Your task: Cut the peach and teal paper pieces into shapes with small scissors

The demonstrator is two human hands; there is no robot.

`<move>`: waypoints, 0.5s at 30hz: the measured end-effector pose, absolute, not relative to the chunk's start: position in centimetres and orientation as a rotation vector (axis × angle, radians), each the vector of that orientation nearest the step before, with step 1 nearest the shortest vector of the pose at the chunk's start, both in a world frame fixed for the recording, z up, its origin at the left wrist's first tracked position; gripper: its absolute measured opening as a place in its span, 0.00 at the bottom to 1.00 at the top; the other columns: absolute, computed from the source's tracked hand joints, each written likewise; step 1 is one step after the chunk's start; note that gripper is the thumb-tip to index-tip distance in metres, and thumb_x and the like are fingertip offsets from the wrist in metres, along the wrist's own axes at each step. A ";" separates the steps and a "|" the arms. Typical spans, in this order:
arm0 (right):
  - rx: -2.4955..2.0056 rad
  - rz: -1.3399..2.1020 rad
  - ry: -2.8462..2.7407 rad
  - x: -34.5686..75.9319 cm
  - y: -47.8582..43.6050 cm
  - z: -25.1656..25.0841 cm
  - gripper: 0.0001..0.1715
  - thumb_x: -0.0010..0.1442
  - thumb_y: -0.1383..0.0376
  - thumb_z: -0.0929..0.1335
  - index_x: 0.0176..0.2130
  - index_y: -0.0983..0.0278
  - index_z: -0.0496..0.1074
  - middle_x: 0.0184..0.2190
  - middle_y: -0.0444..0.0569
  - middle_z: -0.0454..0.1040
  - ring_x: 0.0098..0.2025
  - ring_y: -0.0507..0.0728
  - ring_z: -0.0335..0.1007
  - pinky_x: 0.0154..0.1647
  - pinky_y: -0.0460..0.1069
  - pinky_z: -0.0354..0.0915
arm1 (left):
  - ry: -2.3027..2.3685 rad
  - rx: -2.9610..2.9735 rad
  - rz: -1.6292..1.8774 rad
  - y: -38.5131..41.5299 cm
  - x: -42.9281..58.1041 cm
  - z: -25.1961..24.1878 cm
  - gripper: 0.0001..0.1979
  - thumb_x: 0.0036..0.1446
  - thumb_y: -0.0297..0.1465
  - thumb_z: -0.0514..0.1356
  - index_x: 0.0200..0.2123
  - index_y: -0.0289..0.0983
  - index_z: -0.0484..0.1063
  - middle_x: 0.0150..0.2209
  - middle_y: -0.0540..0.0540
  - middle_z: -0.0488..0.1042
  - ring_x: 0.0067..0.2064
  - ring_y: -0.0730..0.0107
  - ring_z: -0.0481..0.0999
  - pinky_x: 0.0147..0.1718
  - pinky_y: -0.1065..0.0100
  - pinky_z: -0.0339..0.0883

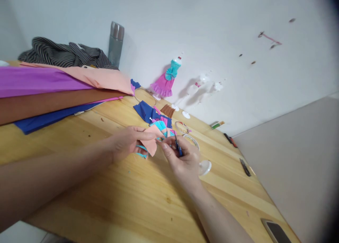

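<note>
My left hand [129,141] pinches a peach piece of paper [151,141] just above the wooden table [111,197]. A teal strip hangs under that paper. My right hand [182,159] is closed round a small dark blue tool [178,146], which looks like little scissors, its tip at the paper's right edge. Just behind my hands lie blue, teal and pink paper scraps [153,116] and two tape rings [185,130].
Large purple, brown, blue and peach sheets [50,91] lie stacked at the back left, with striped cloth [66,54] and a grey flask [116,44] behind. A small dress figure [166,79] stands by the wall. A phone [277,231] lies at the near right edge.
</note>
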State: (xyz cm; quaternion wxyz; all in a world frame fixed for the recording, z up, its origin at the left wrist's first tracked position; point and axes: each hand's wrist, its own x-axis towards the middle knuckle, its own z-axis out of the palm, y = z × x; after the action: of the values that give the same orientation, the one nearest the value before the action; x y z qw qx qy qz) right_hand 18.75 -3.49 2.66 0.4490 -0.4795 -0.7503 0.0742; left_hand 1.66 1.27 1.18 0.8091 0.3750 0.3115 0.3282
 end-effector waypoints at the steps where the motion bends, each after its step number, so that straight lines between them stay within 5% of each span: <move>1: -1.184 0.172 -1.865 18.8 -3.5 2.6 0.09 0.58 0.67 0.67 0.26 0.64 0.70 0.16 0.38 0.61 0.18 0.48 0.51 0.19 0.45 0.49 | 0.672 0.826 0.714 1.4 1.7 1.0 0.18 0.42 0.37 0.70 0.35 0.30 0.80 0.26 0.45 0.76 0.28 0.70 0.73 0.28 0.69 0.64; 9: -1.187 0.298 -1.865 18.7 -3.4 2.7 0.07 0.58 0.65 0.67 0.28 0.64 0.71 0.17 0.38 0.62 0.18 0.48 0.52 0.19 0.45 0.49 | 0.616 0.847 0.786 1.6 1.6 0.5 0.16 0.46 0.36 0.68 0.36 0.31 0.79 0.30 0.42 0.78 0.30 0.67 0.75 0.31 0.67 0.67; 15: -1.112 0.466 -1.889 19.5 -3.6 2.9 0.12 0.60 0.62 0.64 0.35 0.65 0.74 0.21 0.42 0.67 0.21 0.50 0.58 0.23 0.47 0.53 | 0.730 1.084 0.872 1.8 1.3 1.3 0.14 0.50 0.37 0.65 0.20 0.33 0.72 0.22 0.45 0.76 0.25 0.71 0.73 0.27 0.70 0.64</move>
State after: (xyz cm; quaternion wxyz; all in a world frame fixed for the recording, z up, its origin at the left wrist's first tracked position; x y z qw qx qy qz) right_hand 19.52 -3.63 2.91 0.4351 -0.4469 -0.7589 0.1873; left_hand 1.35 1.76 1.27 0.7069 0.4881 0.3285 0.3927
